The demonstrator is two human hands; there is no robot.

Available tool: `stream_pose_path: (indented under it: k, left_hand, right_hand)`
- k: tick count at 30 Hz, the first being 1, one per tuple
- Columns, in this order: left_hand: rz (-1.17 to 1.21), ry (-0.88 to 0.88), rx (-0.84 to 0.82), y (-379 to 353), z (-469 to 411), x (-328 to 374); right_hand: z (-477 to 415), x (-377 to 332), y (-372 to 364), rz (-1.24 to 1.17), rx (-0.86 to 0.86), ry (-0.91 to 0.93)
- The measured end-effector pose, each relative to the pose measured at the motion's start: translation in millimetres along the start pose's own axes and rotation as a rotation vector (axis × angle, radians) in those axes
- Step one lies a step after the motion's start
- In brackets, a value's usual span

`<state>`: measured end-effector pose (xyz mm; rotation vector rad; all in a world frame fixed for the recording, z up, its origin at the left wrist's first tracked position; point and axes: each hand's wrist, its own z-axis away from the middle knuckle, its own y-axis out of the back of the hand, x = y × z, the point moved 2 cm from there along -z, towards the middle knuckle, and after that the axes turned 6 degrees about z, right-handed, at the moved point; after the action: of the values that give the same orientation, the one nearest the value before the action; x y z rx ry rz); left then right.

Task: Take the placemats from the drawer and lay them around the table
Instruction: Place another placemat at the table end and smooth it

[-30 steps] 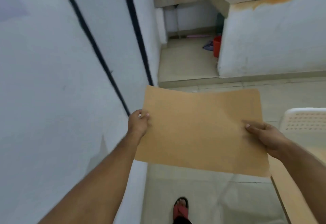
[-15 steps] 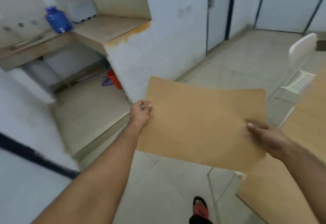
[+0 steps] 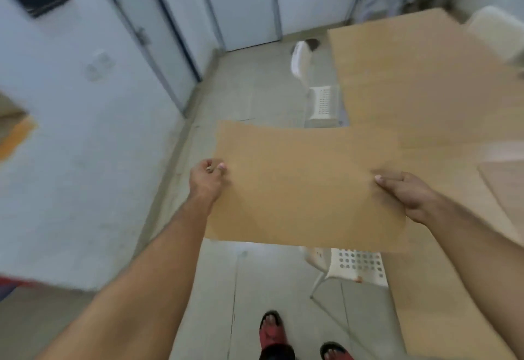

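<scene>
I hold a flat tan placemat (image 3: 300,186) level in front of me, over the near left edge of the light wooden table (image 3: 419,81). My left hand (image 3: 207,178) pinches its left edge. My right hand (image 3: 405,192) grips its right edge, thumb on top. Another pale mat (image 3: 507,186) lies on the table at the right edge of the view. Whether I carry one mat or a stack, I cannot tell.
A white plastic chair (image 3: 354,266) stands tucked under the table below the mat, another white chair (image 3: 317,93) along the table's left side, a third chair (image 3: 499,30) at the far right. White wall and closed doors (image 3: 246,5) lie left and ahead. My sandalled feet (image 3: 272,331) stand on grey floor.
The view has swung right, from the counter alcove to the table and chairs. Both hands keep the same hold on the placemat, which now hangs over the table's edge.
</scene>
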<state>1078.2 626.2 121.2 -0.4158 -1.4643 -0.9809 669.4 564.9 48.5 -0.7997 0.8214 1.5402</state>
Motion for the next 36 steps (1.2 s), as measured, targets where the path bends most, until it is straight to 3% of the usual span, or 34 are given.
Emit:
stream_pose_path:
  k: [7, 16, 23, 36]
  left_hand:
    - [-0.106, -0.12, -0.484, -132, -63, 35]
    - [-0.278, -0.284, -0.929, -298, -2, 43]
    - [-0.373, -0.335, -1.027, -379, 32, 42]
    - [-0.573, -0.41, -1.123, -481, 45, 21]
  right_hand:
    - [77, 35, 36, -0.239, 0.435, -0.082]
    - [167, 117, 59, -0.544, 0.884, -0.187]
    - [159, 151, 80, -0.686, 1.016, -0.25]
    - [123, 188, 76, -0.693, 1.24, -0.456]
